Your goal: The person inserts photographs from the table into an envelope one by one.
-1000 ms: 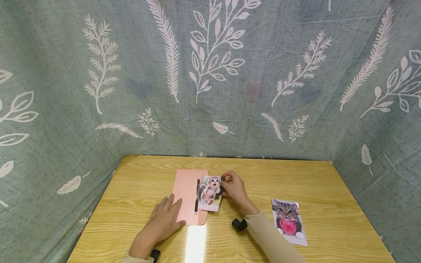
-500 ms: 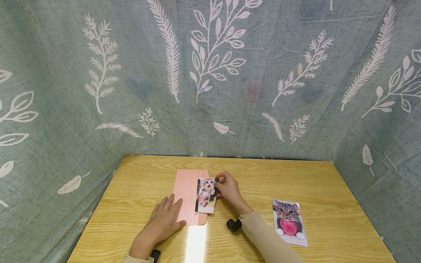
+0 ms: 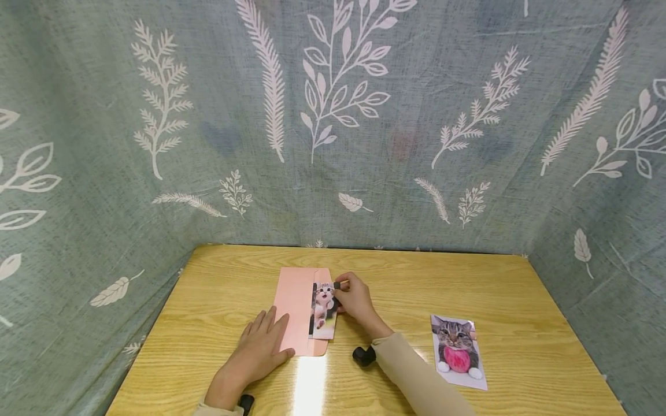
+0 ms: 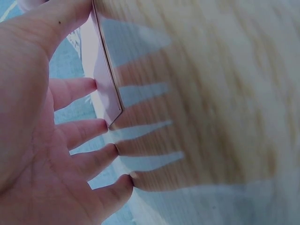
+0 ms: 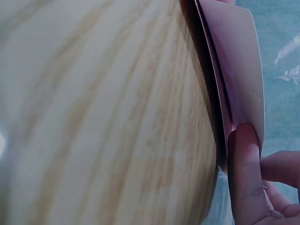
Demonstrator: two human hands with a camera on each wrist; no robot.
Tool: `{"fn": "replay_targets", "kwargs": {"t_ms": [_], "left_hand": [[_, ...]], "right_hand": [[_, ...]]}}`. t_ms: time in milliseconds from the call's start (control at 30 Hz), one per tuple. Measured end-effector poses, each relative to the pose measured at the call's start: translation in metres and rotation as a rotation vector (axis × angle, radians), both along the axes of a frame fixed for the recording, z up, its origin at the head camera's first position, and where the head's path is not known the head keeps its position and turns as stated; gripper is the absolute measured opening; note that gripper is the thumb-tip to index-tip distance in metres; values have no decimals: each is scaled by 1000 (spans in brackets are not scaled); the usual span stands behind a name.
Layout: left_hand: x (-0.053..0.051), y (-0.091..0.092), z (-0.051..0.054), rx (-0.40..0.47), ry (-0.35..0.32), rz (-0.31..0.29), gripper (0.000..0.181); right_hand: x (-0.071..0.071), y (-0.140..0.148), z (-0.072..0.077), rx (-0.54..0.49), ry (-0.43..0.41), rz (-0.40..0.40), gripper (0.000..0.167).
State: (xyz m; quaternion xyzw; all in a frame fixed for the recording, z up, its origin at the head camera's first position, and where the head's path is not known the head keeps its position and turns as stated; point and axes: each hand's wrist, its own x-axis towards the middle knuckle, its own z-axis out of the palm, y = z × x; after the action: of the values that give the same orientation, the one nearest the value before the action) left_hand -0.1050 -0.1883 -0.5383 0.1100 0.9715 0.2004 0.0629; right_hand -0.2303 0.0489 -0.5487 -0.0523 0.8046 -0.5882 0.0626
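A pink envelope (image 3: 294, 294) lies on the table with its flap side toward the right. My left hand (image 3: 255, 349) rests on its lower left part, fingers spread and straight; the left wrist view shows the fingertips touching down beside the envelope's edge (image 4: 108, 93). At the opening, a kitten photo (image 3: 324, 320) is partly inside, its right part still showing over the flap. My right hand (image 3: 356, 300) pinches that photo's upper right edge between thumb and fingers. A dark strip, perhaps another picture's edge, shows beside the photo at the opening.
A second photo (image 3: 458, 352), a cat with a round pink thing, lies on the table to the right of my right forearm. The wooden table (image 3: 468, 283) ends at a green leaf-patterned cloth (image 3: 364, 173) hanging behind and at both sides.
My right hand has moved left, sliding the kitten photo leftward so that less of it shows outside the envelope. My left hand has stayed in place.
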Motion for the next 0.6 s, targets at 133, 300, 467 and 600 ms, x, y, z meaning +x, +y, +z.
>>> {"fn": "replay_targets", "kwargs": {"t_ms": [133,300,467,600], "left_hand": [[0,0,0,7,-3,3,78],[1,0,2,9,-12,4,78],[1,1,3,11,-16,6,78],[1,1,4,0,-17,3,78]], "right_hand": [[0,-4,1,15,2,5,24],[0,-9,2,26,4,14,25],[1,-13,1,37,16,22,25],[1,-17,-1,38,26,29,23]]}}
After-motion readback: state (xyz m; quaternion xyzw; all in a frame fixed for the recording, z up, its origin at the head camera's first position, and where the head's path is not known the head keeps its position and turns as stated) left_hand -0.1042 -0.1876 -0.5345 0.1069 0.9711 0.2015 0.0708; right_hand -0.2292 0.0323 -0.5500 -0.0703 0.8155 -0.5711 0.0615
